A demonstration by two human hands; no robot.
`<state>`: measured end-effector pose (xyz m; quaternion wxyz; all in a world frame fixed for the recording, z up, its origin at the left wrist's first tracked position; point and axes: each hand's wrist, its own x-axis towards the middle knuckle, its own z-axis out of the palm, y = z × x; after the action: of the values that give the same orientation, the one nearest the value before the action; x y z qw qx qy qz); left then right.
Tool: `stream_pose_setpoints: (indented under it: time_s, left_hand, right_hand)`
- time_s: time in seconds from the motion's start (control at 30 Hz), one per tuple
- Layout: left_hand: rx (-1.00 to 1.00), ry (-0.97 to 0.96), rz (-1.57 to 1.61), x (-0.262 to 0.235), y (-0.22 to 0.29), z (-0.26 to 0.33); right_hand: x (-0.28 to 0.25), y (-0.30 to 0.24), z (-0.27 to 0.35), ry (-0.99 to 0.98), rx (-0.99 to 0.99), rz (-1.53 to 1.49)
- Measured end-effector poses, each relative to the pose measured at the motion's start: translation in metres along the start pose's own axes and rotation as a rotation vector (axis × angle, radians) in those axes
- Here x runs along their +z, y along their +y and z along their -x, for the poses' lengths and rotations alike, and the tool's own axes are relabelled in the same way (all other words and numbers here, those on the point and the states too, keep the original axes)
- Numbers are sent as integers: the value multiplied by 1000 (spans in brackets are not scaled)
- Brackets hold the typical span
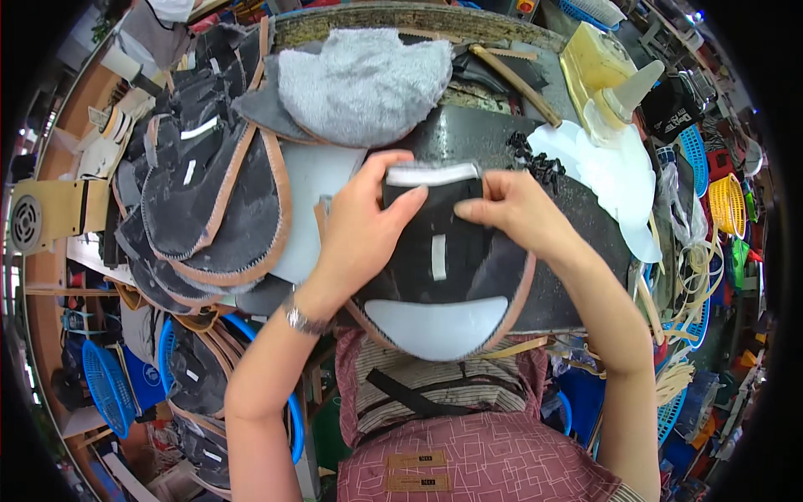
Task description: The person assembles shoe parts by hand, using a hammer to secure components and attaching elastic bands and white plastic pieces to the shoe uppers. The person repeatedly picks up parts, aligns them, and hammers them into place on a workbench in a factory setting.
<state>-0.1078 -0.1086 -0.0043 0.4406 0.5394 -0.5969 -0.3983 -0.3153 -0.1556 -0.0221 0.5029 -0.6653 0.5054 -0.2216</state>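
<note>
Both hands [360, 230] [514, 209] – fingers apparently pinching black shoe upper [443, 259]

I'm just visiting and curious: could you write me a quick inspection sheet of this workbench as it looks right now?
Surface: dark worktable, mostly covered.
Job's things: black shoe upper piece with tan edging, a white strip along its top edge and a pale insert at its lower end, lying flat in front of the person.
Clutter: stack of similar dark pieces at left; grey fleece pieces behind; white sheet and yellow glue container at right.
Grippers: left hand and right hand both press on the piece's top edge.
Cables: nothing seen.
Surroundings: blue baskets below left, yellow basket at right, crowded workshop.
</note>
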Motion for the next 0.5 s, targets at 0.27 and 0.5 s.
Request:
stream_pose_setpoints:
  time_s: [0.27,0.5]
  left_hand:
    - [-33,-106,249,-17,34,71]
    - [546,-311,81,-17,58,84]
  right_hand:
    - [-16,-29,65,-170,-19,-401]
    - [-38,-56,93,-229,-327,-105]
